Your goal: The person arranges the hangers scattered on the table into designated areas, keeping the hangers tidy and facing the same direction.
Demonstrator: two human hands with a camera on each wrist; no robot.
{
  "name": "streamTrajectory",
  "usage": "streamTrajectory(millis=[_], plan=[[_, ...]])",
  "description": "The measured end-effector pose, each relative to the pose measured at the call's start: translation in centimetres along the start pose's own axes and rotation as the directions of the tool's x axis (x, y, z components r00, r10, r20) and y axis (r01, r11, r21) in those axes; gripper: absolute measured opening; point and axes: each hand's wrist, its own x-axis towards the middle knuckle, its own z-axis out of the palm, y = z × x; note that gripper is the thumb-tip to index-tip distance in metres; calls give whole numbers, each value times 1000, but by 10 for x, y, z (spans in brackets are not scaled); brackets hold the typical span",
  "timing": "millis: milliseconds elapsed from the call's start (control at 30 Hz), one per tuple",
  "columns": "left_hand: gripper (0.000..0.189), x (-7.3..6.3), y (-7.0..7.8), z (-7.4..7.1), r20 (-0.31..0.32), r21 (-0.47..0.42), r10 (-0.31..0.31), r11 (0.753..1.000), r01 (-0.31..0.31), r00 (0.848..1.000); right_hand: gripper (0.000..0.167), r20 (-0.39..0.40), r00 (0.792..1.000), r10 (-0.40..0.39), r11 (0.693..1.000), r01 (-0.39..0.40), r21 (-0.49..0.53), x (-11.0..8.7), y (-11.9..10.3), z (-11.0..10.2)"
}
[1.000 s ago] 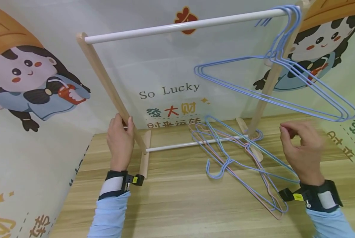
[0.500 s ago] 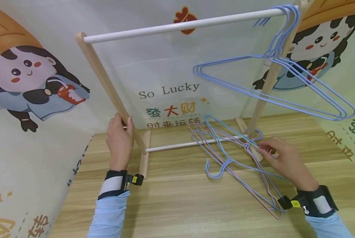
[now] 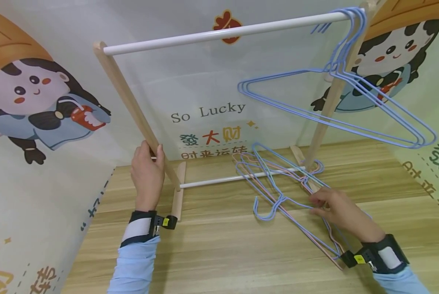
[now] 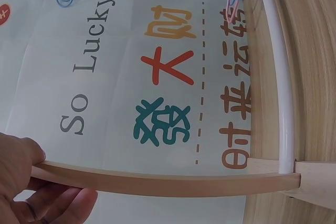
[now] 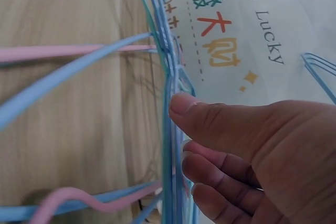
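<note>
In the head view my left hand [image 3: 147, 175] grips the left wooden post [image 3: 127, 98] of a small garment rack; the left wrist view has the thumb on one side of the post [image 4: 157, 183] and fingers on the other. At the right, my right hand [image 3: 342, 212] is among a tangled pile of blue and pink wire hangers [image 3: 278, 199], its thumb and index finger apart near a blue hanger's arm. In the right wrist view the thumb [image 5: 220, 121] overlaps the bunched blue wires [image 5: 170, 108], with bent fingers beside them. Several blue hangers [image 3: 278, 105] hang from the rack's right end.
The rack's white top rail [image 3: 219, 34] and lower rail [image 3: 219, 179] join two wooden posts. Its right post [image 3: 324, 114] stands behind the hangers. Printed backdrop walls [image 3: 190, 90] enclose the wood-grain table [image 3: 219, 245].
My right hand has come leftward to the pile from its right, touched a hanger near its upper end, then shifted slightly toward me. My left hand stays on the post.
</note>
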Motion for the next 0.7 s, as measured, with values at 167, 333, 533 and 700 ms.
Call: streamTrajectory(millis=[167, 333, 533, 700], plan=[[31, 0, 0, 0, 3, 5, -4, 1000, 4, 1000, 23, 11, 1000, -21, 1000, 21, -10, 0, 0, 6], [31, 0, 0, 0, 2, 7, 0, 1000, 0, 1000, 24, -38, 998, -52, 997, 50, -51, -1, 1, 13], [31, 0, 1, 0, 1, 7, 5, 1000, -5, 1000, 21, -32, 999, 3, 998, -5, -55, 0, -1, 16], [30, 0, 1, 0, 2, 6, 2, 1000, -2, 1000, 21, -50, 999, 7, 998, -10, -59, -1, -2, 19]])
